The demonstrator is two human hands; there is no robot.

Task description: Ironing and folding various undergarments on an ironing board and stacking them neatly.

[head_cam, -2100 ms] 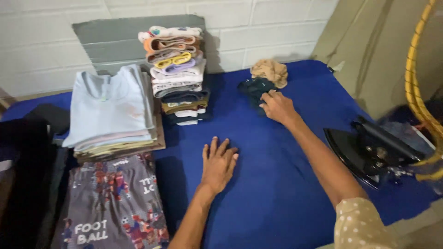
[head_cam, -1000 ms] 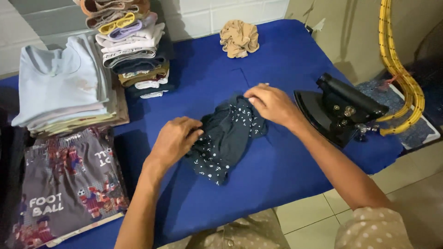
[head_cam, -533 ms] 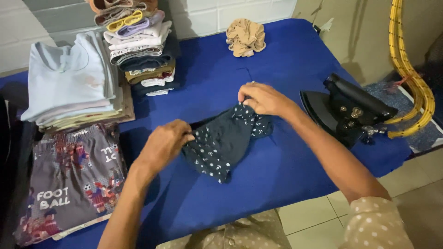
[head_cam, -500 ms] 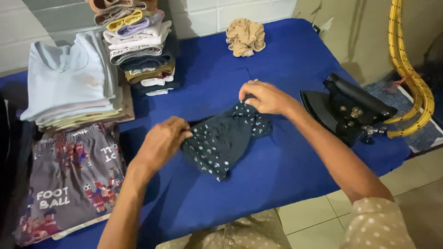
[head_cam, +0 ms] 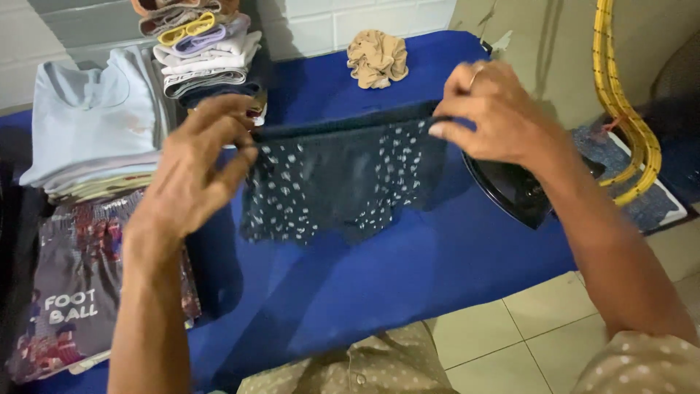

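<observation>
I see the left hand (head_cam: 191, 171) pinching the left end of the waistband of a dark navy garment (head_cam: 339, 182), thumb and fingers closed on the hem. The right hand (head_cam: 496, 117) pinches the other end the same way, a ring on one finger. The garment is soft thin fabric with small white dots, stretched flat between both hands, held up above the blue padded table (head_cam: 379, 277); the lower hem hangs loose and uneven. Whether it touches the table I can't tell. No packages; the only printed item is a grey cloth piece (head_cam: 73, 292) at the table's left edge, with a multicolour figure pattern and white block lettering low down, partly cut off by the frame. Above it is a neat stack of pale blue folded shirts (head_cam: 95, 117). Next to that, against the white brick wall (head_cam: 350, 22), stands a taller pile of small folded pieces (head_cam: 208, 55) in white, grey, lilac and yellow, its top cut off. A crumpled beige cloth (head_cam: 378, 58) lies at the far side of the table. The black iron (head_cam: 521, 190) sits at the right edge, mostly hidden behind my right wrist. Yellow hose (head_cam: 620, 95) runs down the right. Beige dotted sleeve (head_cam: 649, 365) bottom right, tiled floor (head_cam: 510, 335) below.
</observation>
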